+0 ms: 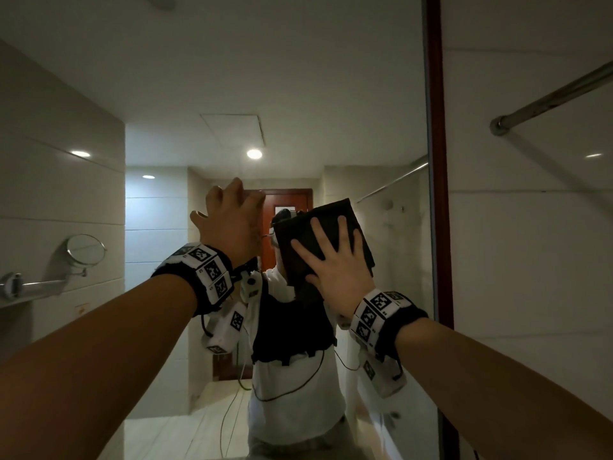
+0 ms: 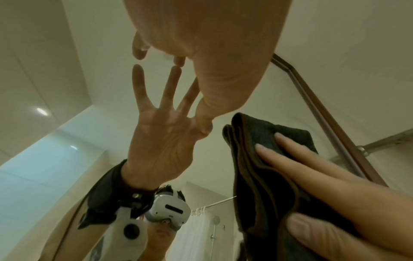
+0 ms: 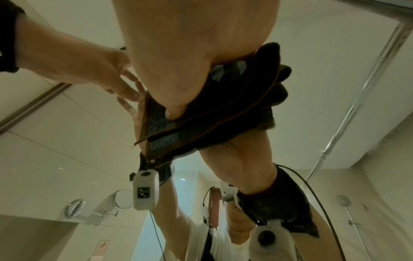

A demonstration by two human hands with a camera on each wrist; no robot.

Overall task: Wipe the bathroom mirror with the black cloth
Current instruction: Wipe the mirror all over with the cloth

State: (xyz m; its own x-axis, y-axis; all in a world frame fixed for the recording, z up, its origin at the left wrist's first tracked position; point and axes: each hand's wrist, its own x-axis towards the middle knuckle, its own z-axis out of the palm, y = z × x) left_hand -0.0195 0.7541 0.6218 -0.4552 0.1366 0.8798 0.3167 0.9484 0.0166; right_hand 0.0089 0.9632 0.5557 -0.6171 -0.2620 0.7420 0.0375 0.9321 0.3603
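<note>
Folded black cloth [image 1: 326, 240] flat against the bathroom mirror [image 1: 298, 94], just left of the mirror's dark red-brown frame [image 1: 435, 161] and level with the reflected head. No containers anywhere in view.

Right hand [image 1: 335, 260] spread wide on the cloth, fingers straight and fanned, palm pressing the lower part of the fold to the glass. From the left wrist view, several stacked layers with a brown stitched edge under the straight fingers [image 2: 279, 155]. From the right wrist view, thumb tip laid on the cloth's [image 3: 223, 106] lower fold, nothing curled round it.

Left hand [image 1: 229, 220] raised to the left of the cloth, fingers apart and only slightly bent, fingertips meeting their own reflection on the glass; holding nothing. In the left wrist view, fingertips [image 2: 178, 61] touching the mirrored ones. Close beside the cloth's left edge, whether quite touching it cannot be told.

Both forearms bare, each with a black band [image 1: 199, 277] bearing square black-and-white markers. At far left on the tiled wall, a small round mirror [image 1: 84, 249] on a chrome arm. At upper right, a chrome rail [image 1: 547, 97] fixed to the wall beyond the frame. In the reflection: a white top with a dark vest, a red-brown door [image 1: 285, 207], round ceiling lights.
</note>
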